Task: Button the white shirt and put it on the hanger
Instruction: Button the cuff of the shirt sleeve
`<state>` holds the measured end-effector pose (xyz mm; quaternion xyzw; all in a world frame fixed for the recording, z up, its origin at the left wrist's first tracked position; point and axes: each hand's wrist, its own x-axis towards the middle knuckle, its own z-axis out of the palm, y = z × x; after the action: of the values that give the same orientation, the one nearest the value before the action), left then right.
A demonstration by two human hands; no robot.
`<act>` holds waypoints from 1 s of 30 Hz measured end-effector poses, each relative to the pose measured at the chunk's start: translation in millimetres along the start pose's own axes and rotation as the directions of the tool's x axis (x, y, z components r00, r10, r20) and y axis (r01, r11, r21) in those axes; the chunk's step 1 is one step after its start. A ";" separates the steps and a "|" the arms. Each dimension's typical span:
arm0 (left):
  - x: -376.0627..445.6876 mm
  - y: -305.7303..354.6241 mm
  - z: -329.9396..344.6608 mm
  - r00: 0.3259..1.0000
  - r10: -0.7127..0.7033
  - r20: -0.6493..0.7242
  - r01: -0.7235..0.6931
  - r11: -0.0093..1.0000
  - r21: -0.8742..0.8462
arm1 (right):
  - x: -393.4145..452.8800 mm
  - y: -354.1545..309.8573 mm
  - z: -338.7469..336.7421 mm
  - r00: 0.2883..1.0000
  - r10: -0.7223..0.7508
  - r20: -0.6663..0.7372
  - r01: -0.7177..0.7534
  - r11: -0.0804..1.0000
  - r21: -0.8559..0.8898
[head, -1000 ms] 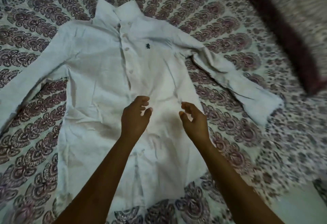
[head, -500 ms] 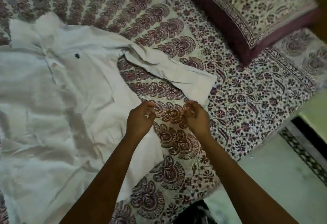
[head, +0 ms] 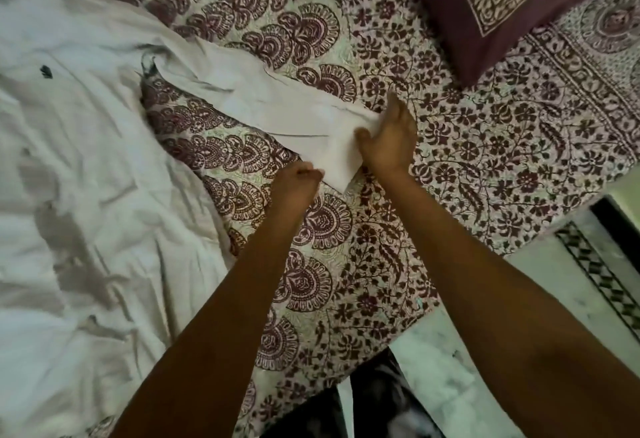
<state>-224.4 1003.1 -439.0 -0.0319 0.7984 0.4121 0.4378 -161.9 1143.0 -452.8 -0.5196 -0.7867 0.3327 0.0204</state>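
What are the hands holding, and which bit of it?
Both hands, left hand and right hand, hold the white shirt by its sleeve cuff.

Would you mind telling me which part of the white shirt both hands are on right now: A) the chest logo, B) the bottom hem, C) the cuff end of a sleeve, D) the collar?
C: the left hand and right hand both grip the cuff end of the sleeve, away from the shirt body.
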 end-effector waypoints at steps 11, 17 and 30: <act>-20.0 17.8 7.2 0.992 0.015 0.129 0.048 0.881 -0.471 | -53.4 -6.8 -24.3 0.962 -0.274 0.003 0.235 0.829 0.508; -37.0 -16.9 -17.9 0.985 -0.005 0.175 0.129 0.696 -0.706 | -127.8 13.2 9.7 0.871 -0.481 0.100 0.430 0.844 0.321; -41.6 -60.2 -50.6 0.963 -0.025 -0.270 -0.012 0.991 -0.135 | -113.5 -3.2 32.4 0.991 0.090 0.099 -0.117 0.942 0.315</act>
<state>-208.1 915.8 -432.7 -0.1202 0.8209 0.4558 0.3225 -124.6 1031.6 -440.7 -0.5357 -0.6941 0.4779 0.0543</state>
